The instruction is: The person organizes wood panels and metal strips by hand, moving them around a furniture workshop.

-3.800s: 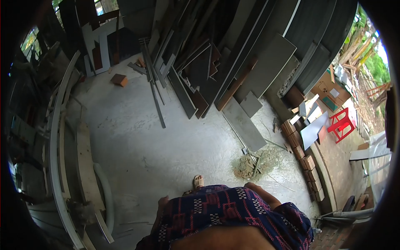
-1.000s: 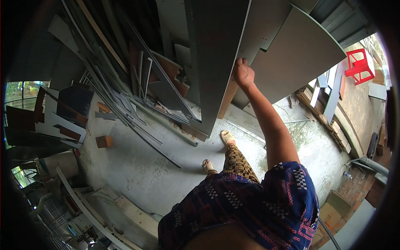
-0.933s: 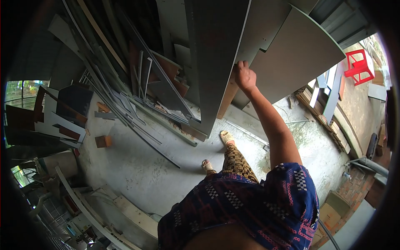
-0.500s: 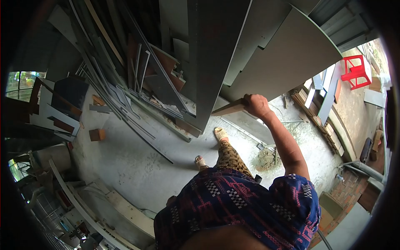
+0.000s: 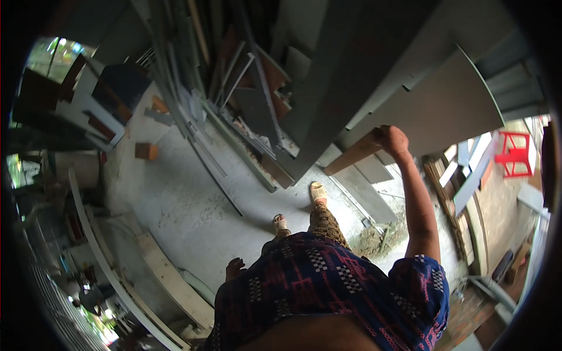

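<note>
My right hand (image 5: pixel 391 142) is wrapped round the upper edge of a brown board (image 5: pixel 356 153), which leans out from a stack of large grey panels (image 5: pixel 433 111). The board's lower end is near the floor, beside the foot of a tall dark panel (image 5: pixel 345 64). My left hand (image 5: pixel 235 268) hangs low beside my shirt, well away from the boards; its fingers are slightly spread and nothing shows in them.
Long thin strips (image 5: pixel 202 158) and offcuts lean at the upper left. A brown block (image 5: pixel 146 151) sits on the floor (image 5: pixel 181 199). A red plastic stool (image 5: pixel 515 154) stands at the right. Long pale boards (image 5: pixel 170 272) lie at the lower left.
The brown board has tilted away from the dark panel, its upper end moving right with my right hand. My left hand has come further into view. The whole view has shifted and turned.
</note>
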`<state>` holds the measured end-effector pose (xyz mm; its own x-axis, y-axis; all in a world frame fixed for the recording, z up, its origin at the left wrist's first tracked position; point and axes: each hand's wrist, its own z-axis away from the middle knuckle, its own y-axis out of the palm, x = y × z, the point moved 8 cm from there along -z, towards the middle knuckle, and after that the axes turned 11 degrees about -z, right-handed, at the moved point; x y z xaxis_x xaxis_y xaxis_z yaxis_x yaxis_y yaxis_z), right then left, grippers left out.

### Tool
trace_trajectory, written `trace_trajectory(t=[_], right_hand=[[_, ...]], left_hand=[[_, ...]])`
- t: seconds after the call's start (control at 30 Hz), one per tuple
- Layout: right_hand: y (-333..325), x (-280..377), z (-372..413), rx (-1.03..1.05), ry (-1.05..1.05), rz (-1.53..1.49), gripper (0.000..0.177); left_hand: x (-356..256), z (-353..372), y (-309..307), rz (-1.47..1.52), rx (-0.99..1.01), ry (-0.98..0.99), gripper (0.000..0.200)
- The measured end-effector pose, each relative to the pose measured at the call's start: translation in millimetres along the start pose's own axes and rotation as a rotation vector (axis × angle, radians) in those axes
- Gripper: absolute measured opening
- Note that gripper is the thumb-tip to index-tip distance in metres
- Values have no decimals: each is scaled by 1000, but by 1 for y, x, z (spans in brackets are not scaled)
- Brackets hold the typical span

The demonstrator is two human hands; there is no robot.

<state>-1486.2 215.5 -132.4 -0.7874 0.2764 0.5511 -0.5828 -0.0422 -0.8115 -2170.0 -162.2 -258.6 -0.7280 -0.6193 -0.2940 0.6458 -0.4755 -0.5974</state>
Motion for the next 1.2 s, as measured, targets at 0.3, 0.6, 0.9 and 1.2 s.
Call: trace_trajectory(t=[0.3, 0.6, 0.9, 1.2], right_hand=[[6, -44, -26, -85, 126, 172, 51], [13, -69, -33, -115, 198, 271, 66], [14, -57, -20, -211, 113, 88, 77], [38, -72, 54, -314, 164, -50, 76]], left_hand=[[-11, 33, 11, 366, -50, 28, 53], [4, 47, 31, 354, -107, -22, 53], [14, 76, 41, 631, -122, -351, 46], [61, 59, 42, -56, -250, 129, 26]])
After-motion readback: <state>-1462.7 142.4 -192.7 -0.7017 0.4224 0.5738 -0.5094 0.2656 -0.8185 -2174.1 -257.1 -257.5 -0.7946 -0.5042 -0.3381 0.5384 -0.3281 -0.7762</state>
